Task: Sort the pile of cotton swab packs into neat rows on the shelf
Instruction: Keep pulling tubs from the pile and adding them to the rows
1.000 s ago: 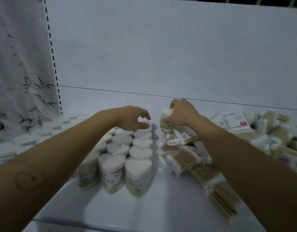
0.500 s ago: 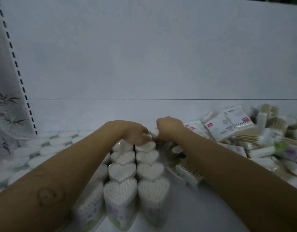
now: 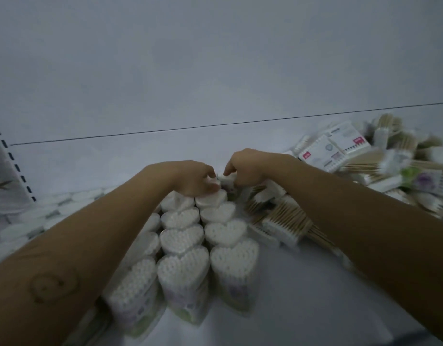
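Observation:
Heart-shaped cotton swab packs (image 3: 181, 236) stand upright in rows running from the shelf's front toward the back. At the far end of the right-hand row, my left hand (image 3: 196, 179) and my right hand (image 3: 244, 168) meet, both with curled fingers around a small white heart-shaped pack (image 3: 225, 179) that is mostly hidden between them. A loose pile of wooden-stick swab packs (image 3: 285, 221) lies under my right forearm and spreads to the right.
Flat rectangular swab boxes (image 3: 330, 152) and mixed packs are heaped at the far right. Round white packs (image 3: 40, 218) lie in rows at the left by a perforated upright (image 3: 13, 161). The white shelf floor (image 3: 290, 295) and back wall enclose everything.
Both hands have come together at the back of the right-hand row, lowering the pack carried by my right hand to it. The camera moved closer and tilted.

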The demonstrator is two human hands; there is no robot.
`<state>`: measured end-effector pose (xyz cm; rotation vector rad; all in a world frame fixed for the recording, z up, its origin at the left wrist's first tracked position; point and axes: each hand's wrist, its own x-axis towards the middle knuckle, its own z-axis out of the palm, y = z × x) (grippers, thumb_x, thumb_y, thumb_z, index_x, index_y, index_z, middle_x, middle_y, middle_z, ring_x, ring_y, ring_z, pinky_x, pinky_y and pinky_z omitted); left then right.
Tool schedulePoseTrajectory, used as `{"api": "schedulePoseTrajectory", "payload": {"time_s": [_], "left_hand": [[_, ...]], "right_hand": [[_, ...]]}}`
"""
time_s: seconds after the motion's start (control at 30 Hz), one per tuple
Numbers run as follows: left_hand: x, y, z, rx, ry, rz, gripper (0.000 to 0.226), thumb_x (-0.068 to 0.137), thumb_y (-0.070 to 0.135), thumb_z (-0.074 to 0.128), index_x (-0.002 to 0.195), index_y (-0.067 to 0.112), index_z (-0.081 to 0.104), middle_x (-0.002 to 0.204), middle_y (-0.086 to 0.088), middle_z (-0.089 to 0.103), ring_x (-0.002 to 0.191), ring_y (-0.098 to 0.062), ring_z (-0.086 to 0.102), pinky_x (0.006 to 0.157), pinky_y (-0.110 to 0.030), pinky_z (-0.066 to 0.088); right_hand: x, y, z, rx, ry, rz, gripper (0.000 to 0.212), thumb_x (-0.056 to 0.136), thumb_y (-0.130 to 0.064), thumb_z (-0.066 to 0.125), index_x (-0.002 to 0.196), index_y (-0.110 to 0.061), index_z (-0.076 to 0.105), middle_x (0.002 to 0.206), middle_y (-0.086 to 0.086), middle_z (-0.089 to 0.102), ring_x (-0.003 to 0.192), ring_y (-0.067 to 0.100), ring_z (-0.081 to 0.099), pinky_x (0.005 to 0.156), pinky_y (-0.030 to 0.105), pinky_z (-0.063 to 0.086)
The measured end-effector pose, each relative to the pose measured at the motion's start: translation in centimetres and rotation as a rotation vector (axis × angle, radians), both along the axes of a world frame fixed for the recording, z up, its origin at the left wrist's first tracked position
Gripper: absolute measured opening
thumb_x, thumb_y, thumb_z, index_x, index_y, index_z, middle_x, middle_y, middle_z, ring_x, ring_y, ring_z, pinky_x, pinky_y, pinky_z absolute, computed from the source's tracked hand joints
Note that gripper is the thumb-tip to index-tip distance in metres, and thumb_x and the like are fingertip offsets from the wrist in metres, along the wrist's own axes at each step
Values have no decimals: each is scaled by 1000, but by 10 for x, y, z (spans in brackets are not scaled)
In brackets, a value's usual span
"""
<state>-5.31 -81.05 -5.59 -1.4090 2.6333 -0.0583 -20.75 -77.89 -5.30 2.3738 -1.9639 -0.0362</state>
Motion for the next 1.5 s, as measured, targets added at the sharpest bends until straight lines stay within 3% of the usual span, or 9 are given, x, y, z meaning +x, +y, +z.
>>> {"api": "schedulePoseTrajectory", "payload": {"time_s": [0.13,0.4,0.53,0.73,0.93,1.07,1.23,1.37,1.5], "left_hand": [[5,18,7,-36,54,-33,51,100,48,38,145,23,38,147,-3,44,130,-23,44,105,-35,35],[-19,82,18,-100,219,-132,52,97,52,45,142,27,43,144,3,48,129,-17,46,96,-26,34],[-55,108,14,-73,237,-161,49,96,49,48,140,28,46,138,3,54,112,-14,50,88,-26,35],[-104,135,4,-86,263,-137,45,94,49,52,134,28,51,131,2,57,112,-18,54,94,-33,44],[-146,151,-22,-80,374,-102,51,91,53,53,136,29,49,139,6,52,123,-16,51,103,-37,42],[-156,168,-45,-113,496,-130,48,90,56,53,130,29,56,129,6,57,117,-17,54,98,-35,44],[-156,174,-75,-183,550,-146,55,84,63,40,122,31,65,137,7,56,126,-15,51,105,-35,40],[-152,176,-97,-264,752,-106,51,85,54,38,113,26,70,133,2,60,124,-19,53,108,-42,38],[-155,185,-112,-507,645,-78,40,91,47,42,114,25,67,125,4,63,122,-21,53,109,-52,31]], "right_hand": [[-2,31,15,-27,8,49,59,87,-33,68,141,-20,48,138,1,50,124,21,46,92,28,38],[-51,86,31,-138,34,-20,58,84,-34,71,138,-27,49,139,-3,49,126,17,42,86,27,33],[-85,109,22,-122,19,-62,57,85,-35,70,138,-29,49,140,-2,49,124,19,46,96,32,39],[-136,143,15,-165,-37,-89,53,87,-29,68,136,-28,51,136,-3,54,118,17,53,93,32,45],[-180,169,-3,-238,-80,-59,43,85,-33,67,127,-29,59,127,-1,56,112,18,53,93,34,45],[-199,198,-16,-130,-171,12,51,81,-52,69,127,-30,59,126,-3,54,112,15,51,89,29,39],[-183,214,-44,30,-175,131,74,68,-77,63,131,-41,50,134,-7,50,123,15,47,100,37,42],[-177,203,-76,-199,-270,91,60,75,-67,62,126,-38,51,130,-7,50,121,15,47,95,31,38],[-185,194,-101,-401,-486,92,43,75,-50,65,114,-31,66,118,-9,58,109,11,54,83,20,33]]}}
